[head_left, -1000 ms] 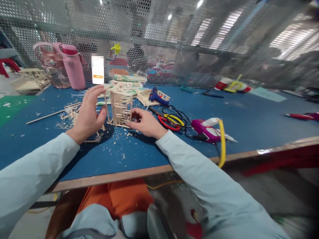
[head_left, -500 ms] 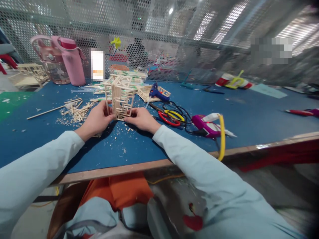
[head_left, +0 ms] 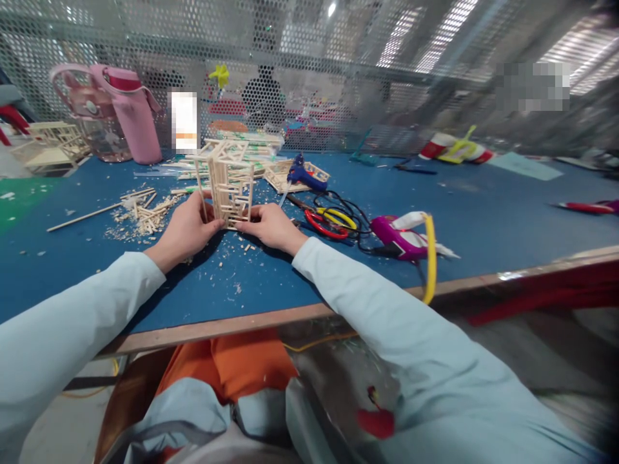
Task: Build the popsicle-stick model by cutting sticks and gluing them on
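Observation:
A small tower-like frame of thin wooden sticks [head_left: 221,187] stands upright on the blue tabletop [head_left: 193,293], with a slatted panel and short rungs inside it. My left hand [head_left: 189,222] grips its lower left side, thumb near the base. On the lower right, my right hand [head_left: 271,225] pinches the base with thumb and fingers. The fingertips behind the frame are partly hidden. Left of the frame lies a heap of short cut sticks [head_left: 152,218] and crumbs. To the right are scissors with red and yellow handles [head_left: 333,222].
A blue glue gun [head_left: 305,174] lies on a flat wooden frame behind my right hand. A purple glue gun [head_left: 401,238] with yellow tape rests near the front edge. Pink bottles [head_left: 138,119] stand back left. Bundled sticks [head_left: 251,148] lie before the perforated metal screen [head_left: 319,64].
The stick frame has turned slightly between my hands and stays on the table. The whole view has shifted a little; both hands keep their grip.

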